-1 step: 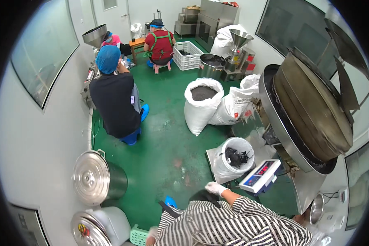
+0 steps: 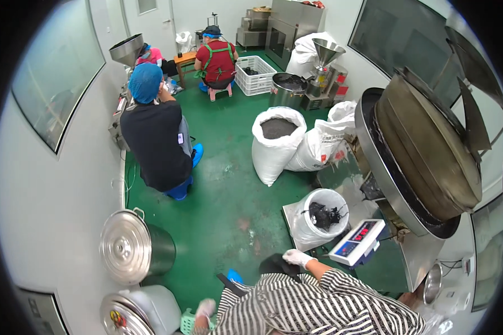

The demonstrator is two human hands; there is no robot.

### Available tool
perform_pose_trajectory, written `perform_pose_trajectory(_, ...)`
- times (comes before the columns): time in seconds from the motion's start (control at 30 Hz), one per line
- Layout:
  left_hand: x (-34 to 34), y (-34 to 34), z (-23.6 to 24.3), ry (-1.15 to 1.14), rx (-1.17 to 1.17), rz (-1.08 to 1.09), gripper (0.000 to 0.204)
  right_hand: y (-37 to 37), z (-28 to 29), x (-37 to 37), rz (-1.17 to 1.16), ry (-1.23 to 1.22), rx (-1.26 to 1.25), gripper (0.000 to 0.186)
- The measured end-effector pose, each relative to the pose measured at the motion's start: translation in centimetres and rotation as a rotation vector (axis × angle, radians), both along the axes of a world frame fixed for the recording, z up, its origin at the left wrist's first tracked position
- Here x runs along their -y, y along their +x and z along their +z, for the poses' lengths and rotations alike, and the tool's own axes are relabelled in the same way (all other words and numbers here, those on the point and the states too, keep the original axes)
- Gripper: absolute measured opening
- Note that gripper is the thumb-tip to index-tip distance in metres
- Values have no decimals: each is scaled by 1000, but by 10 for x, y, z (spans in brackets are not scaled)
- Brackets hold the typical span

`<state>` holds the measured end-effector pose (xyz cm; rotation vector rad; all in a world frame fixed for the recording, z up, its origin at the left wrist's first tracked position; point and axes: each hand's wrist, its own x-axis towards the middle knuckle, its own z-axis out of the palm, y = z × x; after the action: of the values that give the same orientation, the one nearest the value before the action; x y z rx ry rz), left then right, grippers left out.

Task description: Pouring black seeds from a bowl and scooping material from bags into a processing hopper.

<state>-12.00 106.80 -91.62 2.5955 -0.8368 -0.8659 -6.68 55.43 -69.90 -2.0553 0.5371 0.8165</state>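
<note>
My right hand (image 2: 298,257), in a thin whitish glove, rests with its fingers lying over my dark-clad knee (image 2: 276,264). Just beyond it stands a white bucket (image 2: 319,211) lined with clear plastic, with black crumpled pieces (image 2: 324,215) inside. The bucket sits on a scale, whose display unit (image 2: 356,242) is right of my hand. At lower left my gloved left hand (image 2: 205,308) is raised beside a light green plastic basket (image 2: 188,322). Its fingers are smeared, so whether it holds anything is unclear.
A lidded steel pot (image 2: 126,247) stands at left, near a whitish plastic container (image 2: 155,310). An open sack (image 2: 279,129) of dark grains is ahead. A large round machine (image 2: 425,151) fills the right. Several people sit farther off, the nearest in a dark shirt (image 2: 156,145).
My left hand has risen from the lower edge and now shows more fully beside the green basket. My right hand stays on the knee. The whole view has shifted slightly.
</note>
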Motion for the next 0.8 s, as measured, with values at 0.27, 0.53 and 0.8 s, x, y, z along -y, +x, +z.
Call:
perform_pose_trajectory(0.27, 155, 433, 177, -437, -112, 672, 20, 83, -53, 27, -200, -133, 20, 41)
perform_pose_trajectory(0.53, 250, 535, 143, -131, -352, 443, 24, 272, -83, 123, -408, 251, 61, 25)
perform_pose_trajectory(0.8, 324, 695, 140, -124, -686, 718, 21, 498, -2, 215, -837, 154, 394, 18)
